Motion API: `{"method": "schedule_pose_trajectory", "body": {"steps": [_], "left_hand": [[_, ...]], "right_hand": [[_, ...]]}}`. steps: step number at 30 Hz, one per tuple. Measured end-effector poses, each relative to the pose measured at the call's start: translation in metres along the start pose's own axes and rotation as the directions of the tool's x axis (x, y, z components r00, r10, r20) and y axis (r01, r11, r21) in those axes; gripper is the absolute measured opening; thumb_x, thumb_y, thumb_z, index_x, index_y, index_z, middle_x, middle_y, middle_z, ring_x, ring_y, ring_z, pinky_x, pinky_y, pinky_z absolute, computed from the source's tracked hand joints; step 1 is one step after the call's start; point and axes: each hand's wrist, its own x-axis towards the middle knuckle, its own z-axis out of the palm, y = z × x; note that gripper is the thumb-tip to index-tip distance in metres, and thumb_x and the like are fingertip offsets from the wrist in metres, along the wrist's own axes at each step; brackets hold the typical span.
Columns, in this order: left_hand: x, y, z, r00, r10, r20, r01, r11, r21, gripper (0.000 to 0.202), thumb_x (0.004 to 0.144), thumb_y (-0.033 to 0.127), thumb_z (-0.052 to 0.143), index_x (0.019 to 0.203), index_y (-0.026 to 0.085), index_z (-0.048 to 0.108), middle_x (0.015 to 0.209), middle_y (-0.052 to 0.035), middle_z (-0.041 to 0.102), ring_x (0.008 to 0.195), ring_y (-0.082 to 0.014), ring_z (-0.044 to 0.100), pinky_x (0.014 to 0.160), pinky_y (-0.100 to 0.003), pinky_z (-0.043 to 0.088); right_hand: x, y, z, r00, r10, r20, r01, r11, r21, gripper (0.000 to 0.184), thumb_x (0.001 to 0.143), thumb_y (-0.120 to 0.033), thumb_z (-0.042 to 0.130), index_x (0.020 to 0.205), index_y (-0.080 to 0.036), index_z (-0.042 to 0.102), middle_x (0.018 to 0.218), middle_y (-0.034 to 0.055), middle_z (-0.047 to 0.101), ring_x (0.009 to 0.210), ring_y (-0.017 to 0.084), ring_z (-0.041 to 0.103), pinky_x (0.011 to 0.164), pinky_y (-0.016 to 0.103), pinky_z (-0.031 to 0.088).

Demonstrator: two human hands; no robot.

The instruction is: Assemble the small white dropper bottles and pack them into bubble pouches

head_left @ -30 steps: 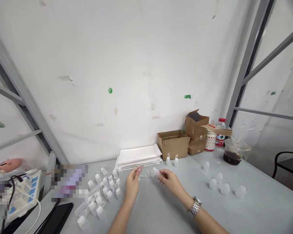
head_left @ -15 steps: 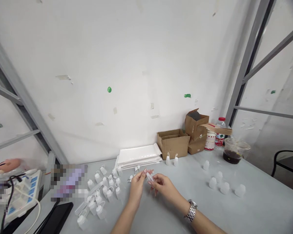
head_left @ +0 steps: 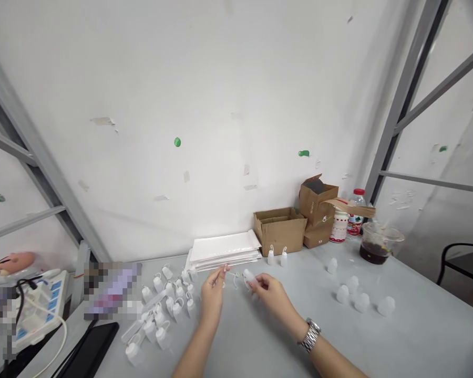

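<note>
My right hand [head_left: 268, 290] grips a small translucent plastic bottle [head_left: 249, 276] between thumb and fingers, tilted above the table. To its left, my left hand [head_left: 213, 290] is raised with thumb and fingertips pinched. A small white cap with a thin strap [head_left: 235, 276] shows at those fingertips, apart from the bottle; its detail is hard to make out. Left of my left hand stand several small white capped bottles [head_left: 176, 311] with looped straps. Several uncapped translucent bottles [head_left: 361, 302] stand on the right. Two bottles with raised straps [head_left: 271, 256] are near the cardboard box.
An open cardboard box [head_left: 283, 235], a brown paper bag [head_left: 318, 212] and a cup of dark liquid [head_left: 374, 251] line the back. White padded envelopes [head_left: 225, 249] lie against the wall. A black power bank or phone [head_left: 90, 350] and a power strip [head_left: 43, 304] sit at left.
My hands have moved apart. The left has lifted a little away to the left, pinching the small white cap; the right still holds the bottle, now turned more upright.
</note>
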Motion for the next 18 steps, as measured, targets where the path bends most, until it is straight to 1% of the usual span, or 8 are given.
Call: {"method": "schedule_pose_trajectory", "body": {"steps": [3,6,10,13,15,16,17,18], "left_hand": [[0.004,0.002,-0.005,0.99,-0.143,0.01,0.142,0.974,-0.178,0.036,0.064,0.048,0.06,0.078,0.017,0.068,0.078,-0.0072,0.072,0.091,-0.025,0.062,0.092,-0.04,0.036],[0.005,0.007,-0.004,0.977,-0.201,0.072,0.214,0.911,-0.352,0.035,0.059,0.047,0.066,0.074,0.015,0.067,0.066,-0.006,0.07,0.083,-0.024,0.065,0.091,-0.04,0.037],[0.004,0.009,-0.001,0.978,-0.185,0.097,0.209,0.88,-0.426,0.033,0.057,0.044,0.07,0.073,0.015,0.067,0.084,-0.0092,0.071,0.094,-0.0233,0.062,0.095,-0.037,0.036],[0.004,0.004,-0.001,0.984,-0.169,0.054,0.177,0.913,-0.369,0.036,0.057,0.045,0.069,0.078,0.016,0.069,0.096,-0.0096,0.069,0.107,-0.0238,0.055,0.096,-0.036,0.033],[0.005,0.0,-0.001,0.986,-0.165,0.025,0.164,0.933,-0.322,0.038,0.057,0.047,0.068,0.08,0.018,0.069,0.099,-0.0089,0.068,0.109,-0.0239,0.052,0.094,-0.035,0.035],[0.006,-0.002,-0.002,0.986,-0.168,0.011,0.163,0.938,-0.306,0.038,0.057,0.047,0.067,0.08,0.018,0.069,0.099,-0.0086,0.068,0.108,-0.0237,0.052,0.091,-0.034,0.036],[0.007,-0.004,-0.002,0.985,-0.174,-0.004,0.165,0.94,-0.298,0.038,0.056,0.048,0.067,0.079,0.018,0.069,0.098,-0.0084,0.068,0.106,-0.0233,0.054,0.088,-0.033,0.038],[0.007,-0.005,-0.003,0.983,-0.18,-0.018,0.167,0.942,-0.292,0.038,0.056,0.049,0.067,0.079,0.018,0.069,0.097,-0.0082,0.068,0.103,-0.0226,0.055,0.083,-0.031,0.04]], "right_hand": [[0.001,-0.002,-0.002,1.0,0.005,-0.01,-0.005,0.999,0.041,0.037,0.074,-0.053,0.05,0.071,-0.016,0.055,0.059,0.0011,0.06,0.054,0.014,0.052,0.052,0.025,0.04],[-0.001,-0.003,-0.001,1.0,-0.014,-0.007,0.014,0.998,0.064,0.039,0.074,-0.056,0.049,0.071,-0.017,0.053,0.057,0.0002,0.058,0.052,0.014,0.052,0.052,0.025,0.04],[-0.002,0.0,0.003,1.0,-0.02,0.007,0.019,0.997,0.079,0.041,0.073,-0.058,0.049,0.07,-0.018,0.053,0.055,-0.0005,0.057,0.05,0.013,0.051,0.05,0.025,0.04],[0.0,0.0,0.005,1.0,-0.019,0.009,0.018,0.997,0.08,0.041,0.074,-0.057,0.049,0.07,-0.017,0.053,0.055,-0.0007,0.056,0.05,0.012,0.051,0.05,0.024,0.04],[-0.001,-0.004,0.004,1.0,-0.015,0.01,0.013,0.993,0.119,0.04,0.073,-0.057,0.051,0.069,-0.017,0.053,0.056,-0.001,0.056,0.051,0.011,0.05,0.05,0.023,0.04],[-0.003,-0.008,0.002,0.999,-0.007,0.048,0.0,0.987,0.161,0.04,0.071,-0.056,0.053,0.068,-0.017,0.052,0.057,-0.0012,0.056,0.049,0.011,0.05,0.049,0.023,0.04],[-0.006,-0.012,0.0,0.991,0.0,0.136,-0.031,0.975,0.219,0.04,0.07,-0.056,0.055,0.068,-0.017,0.052,0.059,-0.0009,0.057,0.048,0.01,0.05,0.048,0.022,0.039],[-0.011,-0.017,-0.002,0.959,0.004,0.283,-0.088,0.955,0.284,0.04,0.068,-0.055,0.057,0.069,-0.016,0.052,0.063,0.0,0.058,0.047,0.009,0.051,0.048,0.022,0.039]]}}
